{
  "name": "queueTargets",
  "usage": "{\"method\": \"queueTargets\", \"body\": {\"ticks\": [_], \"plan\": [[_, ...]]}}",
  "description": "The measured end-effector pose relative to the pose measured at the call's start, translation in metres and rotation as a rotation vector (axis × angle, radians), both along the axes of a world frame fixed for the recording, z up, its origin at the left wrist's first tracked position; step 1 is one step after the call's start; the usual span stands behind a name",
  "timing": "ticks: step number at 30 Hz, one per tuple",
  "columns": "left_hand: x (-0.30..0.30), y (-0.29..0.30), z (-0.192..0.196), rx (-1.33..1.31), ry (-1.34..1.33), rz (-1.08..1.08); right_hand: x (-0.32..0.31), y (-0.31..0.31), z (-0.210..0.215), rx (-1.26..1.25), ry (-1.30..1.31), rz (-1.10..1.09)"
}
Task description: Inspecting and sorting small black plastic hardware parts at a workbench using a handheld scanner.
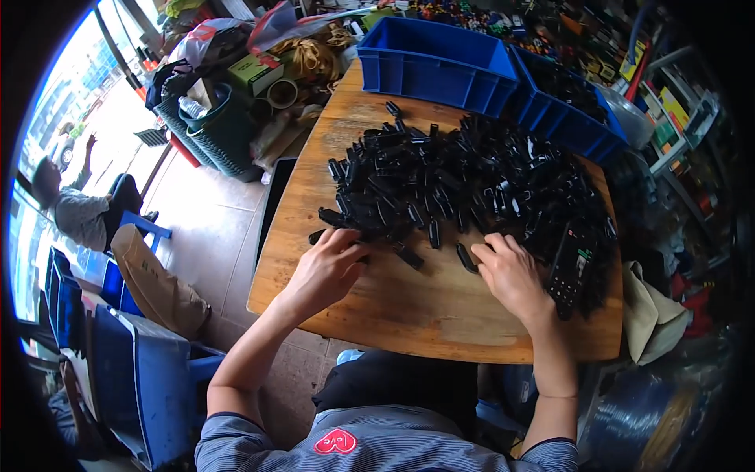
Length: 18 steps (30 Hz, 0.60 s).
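Note:
A large heap of small, glossy black elongated pieces (440, 177) covers the far half of the wooden table (377, 315); their exact kind cannot be made out. At the heap's near left edge, my left hand (326, 267) has its fingers bent round something dark, mostly hidden by the fingers. My right hand (507, 271) rests lower right of the heap, palm down, fingers slightly bent and apart. Beside its thumb and fingertips lies a single black piece (465, 258). Just right of that hand is a black handset with rows of buttons (568, 271).
An open blue bin (440, 79) stands on the table's far edge, with another blue bin (550, 118) holding black pieces to its right. Blue plastic chairs (161, 385) and a dark green basket (208, 130) are left of the table. A seated person (79, 212) is farther left.

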State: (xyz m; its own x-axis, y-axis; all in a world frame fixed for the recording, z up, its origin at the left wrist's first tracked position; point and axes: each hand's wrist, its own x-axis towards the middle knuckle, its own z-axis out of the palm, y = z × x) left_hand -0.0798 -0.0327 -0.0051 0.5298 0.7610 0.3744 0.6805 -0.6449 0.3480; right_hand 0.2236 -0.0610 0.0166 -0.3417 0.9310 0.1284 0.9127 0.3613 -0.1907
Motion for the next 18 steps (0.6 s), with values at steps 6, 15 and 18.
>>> {"method": "queueTargets", "body": {"ticks": [6, 15, 18], "plan": [[0.043, 0.032, 0.035, -0.061, 0.067, -0.175, -0.011, 0.017, 0.004, 0.179, 0.014, 0.013], [0.084, 0.044, 0.021, 0.101, 0.109, -0.394, -0.014, 0.014, -0.004, 0.072, 0.711, -0.049], [0.099, 0.048, 0.03, -0.147, -0.265, -0.3, -0.009, 0.013, -0.007, -0.104, 1.045, -0.074]]}}
